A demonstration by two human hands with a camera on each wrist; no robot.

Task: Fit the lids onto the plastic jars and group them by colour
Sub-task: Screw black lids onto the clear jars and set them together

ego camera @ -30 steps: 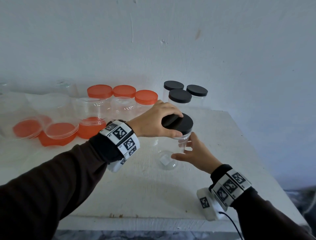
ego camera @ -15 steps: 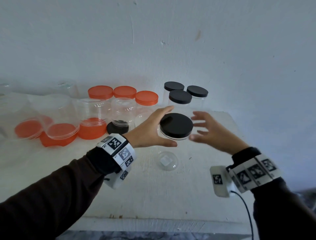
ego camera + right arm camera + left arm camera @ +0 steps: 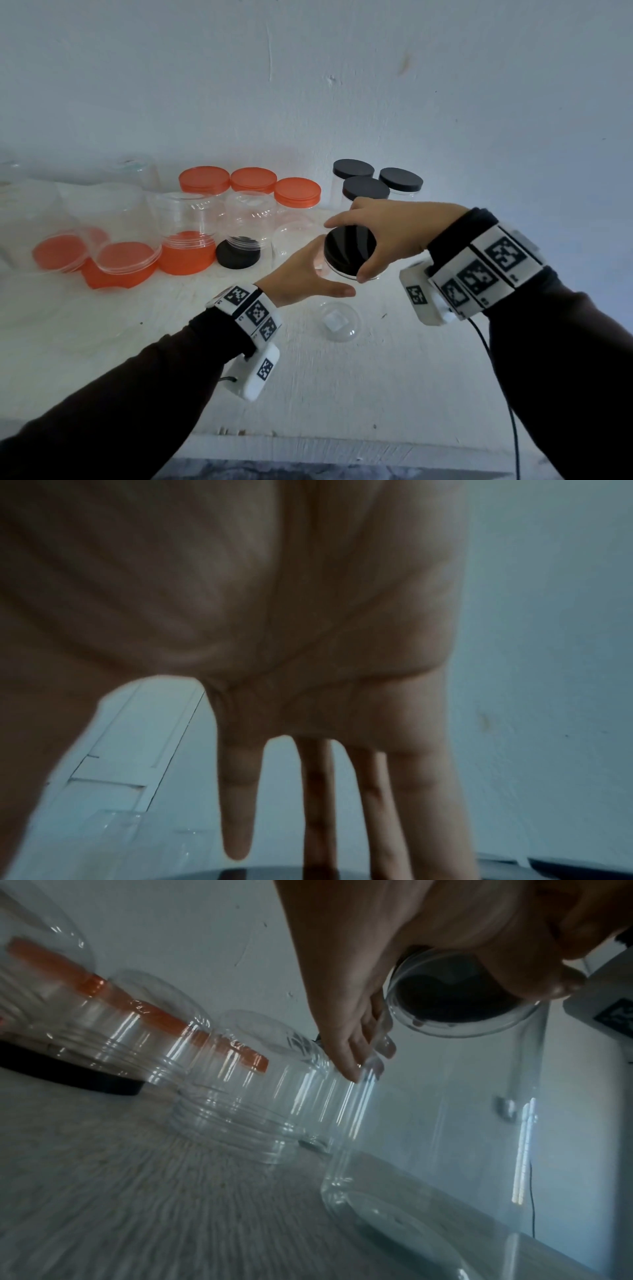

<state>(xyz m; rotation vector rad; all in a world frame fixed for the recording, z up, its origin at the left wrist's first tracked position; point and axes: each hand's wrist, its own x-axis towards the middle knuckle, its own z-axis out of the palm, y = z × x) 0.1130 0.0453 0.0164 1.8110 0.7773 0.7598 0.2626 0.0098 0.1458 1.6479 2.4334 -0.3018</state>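
Landmark: the tall clear plastic jar with the round black lid (image 3: 349,249), standing upright on the white tabletop (image 3: 342,383), its long axis vertical.
Right hand (image 3: 394,236): arched over the jar's top, fingers and thumb curled round the lid's rim; this grip looks closed on the lid.
Left hand (image 3: 305,277): fingers straight and laid flat against the jar's left wall, thumb stretched out in front; a steadying touch, not a closed hold.
Key relation: the lid lies directly under the right palm, so my guess is the right hand does the twisting or lifting while the left braces the side.
Black group (image 3: 373,181): three clear jars with black lids, just behind the landmark jar by the wall.
Orange group (image 3: 250,183): three orange-lidded jars, behind and left of it.
Unfinished: left of it, bare clear jars stand mouth-down, some on loose orange lids, one on a loose black lid (image 3: 236,255).
Hard to see: whether the lid is fully seated; the right wrist view shows mostly palm, and the left wrist view is blurred.
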